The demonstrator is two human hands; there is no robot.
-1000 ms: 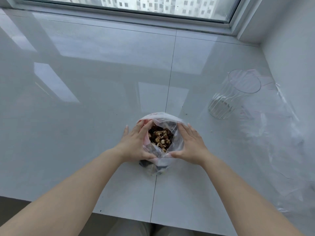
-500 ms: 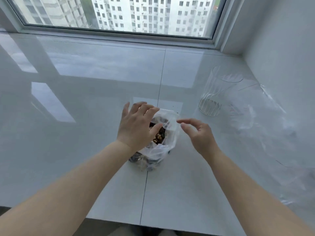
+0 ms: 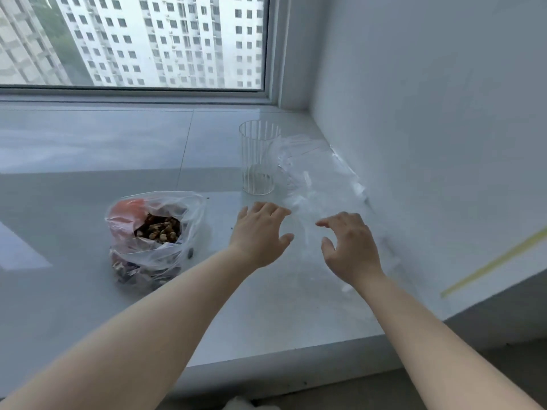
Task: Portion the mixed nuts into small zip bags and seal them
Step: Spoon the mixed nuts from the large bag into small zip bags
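Note:
An open clear plastic bag of mixed nuts (image 3: 154, 232) stands on the glossy white sill (image 3: 74, 179), left of both hands, its mouth spread so the brown nuts show. Clear small zip bags (image 3: 319, 184) lie flat in a loose pile on the right of the sill, reaching from behind the cup toward the front edge. My left hand (image 3: 260, 232) hovers over the pile's left edge with fingers spread and holds nothing. My right hand (image 3: 349, 247) hovers over the pile with fingers loosely bent, thumb apart, also holding nothing.
A clear ribbed plastic cup (image 3: 259, 158) stands upright just beyond my left hand. A white wall (image 3: 429, 128) bounds the sill on the right and a window (image 3: 133, 42) at the back. The sill's front edge (image 3: 266, 353) drops off near my forearms.
Both hands have let go of the nut bag and moved right to above the zip bags. The view has swung right, so the nut bag now sits at the left.

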